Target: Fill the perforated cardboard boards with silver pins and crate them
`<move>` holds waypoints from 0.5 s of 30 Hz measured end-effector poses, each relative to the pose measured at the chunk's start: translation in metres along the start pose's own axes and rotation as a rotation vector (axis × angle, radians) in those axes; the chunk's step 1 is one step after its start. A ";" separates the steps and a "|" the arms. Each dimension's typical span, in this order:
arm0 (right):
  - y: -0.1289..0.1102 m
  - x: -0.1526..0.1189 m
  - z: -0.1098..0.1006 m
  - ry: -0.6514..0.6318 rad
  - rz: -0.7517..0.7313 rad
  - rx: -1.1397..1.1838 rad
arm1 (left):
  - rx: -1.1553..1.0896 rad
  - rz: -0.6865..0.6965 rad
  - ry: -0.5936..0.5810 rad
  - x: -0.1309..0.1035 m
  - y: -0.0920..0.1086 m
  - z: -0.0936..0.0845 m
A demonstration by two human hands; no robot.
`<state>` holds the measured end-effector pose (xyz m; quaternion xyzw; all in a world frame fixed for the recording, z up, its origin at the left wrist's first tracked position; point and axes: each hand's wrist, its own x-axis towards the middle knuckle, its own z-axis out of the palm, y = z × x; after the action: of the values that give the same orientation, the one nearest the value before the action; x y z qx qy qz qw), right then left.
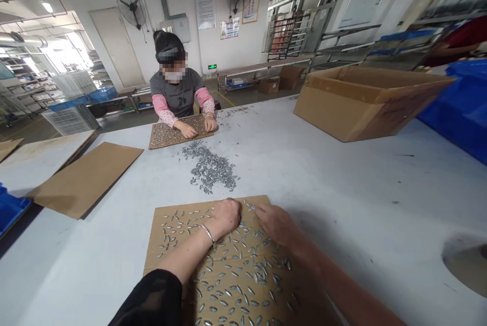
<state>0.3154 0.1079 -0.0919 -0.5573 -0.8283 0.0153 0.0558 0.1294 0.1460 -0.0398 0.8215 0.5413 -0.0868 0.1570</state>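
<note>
Before me lies a flat cardboard sheet [167, 255] strewn with small, pointed silvery metal pieces [232, 274], spaced apart in places and bunched near the lower right. My left hand [227, 215], with a silver bracelet at the wrist, rests over the sheet's upper middle. Its fingers are curled inward, and what they hold is hidden. My right hand [274, 222] is at the sheet's upper right edge, fingertips pinched beside a few metal pieces; whether one is between them is too small to tell. Just beyond the sheet sits a loose pile of the same pieces [213, 169].
Across the table [304, 173], a co-worker [178, 92] has both hands on a similar piece-covered cardboard [162, 135]. A bare cardboard sheet [87, 178] lies at left. An open cardboard box [342, 107] and a blue bin [456, 107] stand at right; a round object [466, 267] is nearer.
</note>
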 end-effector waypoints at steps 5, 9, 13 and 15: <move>-0.002 -0.004 0.001 -0.002 0.017 0.051 | 0.003 -0.008 0.024 0.003 -0.001 0.000; -0.014 0.011 -0.004 0.009 0.005 0.117 | 0.017 0.009 0.034 0.006 -0.004 -0.001; -0.026 0.027 -0.004 -0.064 0.004 0.128 | 0.028 0.006 0.054 0.003 -0.011 -0.008; -0.026 0.031 -0.003 -0.084 0.007 0.125 | 0.034 -0.004 0.072 -0.001 -0.017 -0.013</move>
<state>0.2801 0.1270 -0.0844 -0.5545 -0.8254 0.0906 0.0558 0.1134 0.1562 -0.0300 0.8254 0.5468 -0.0665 0.1233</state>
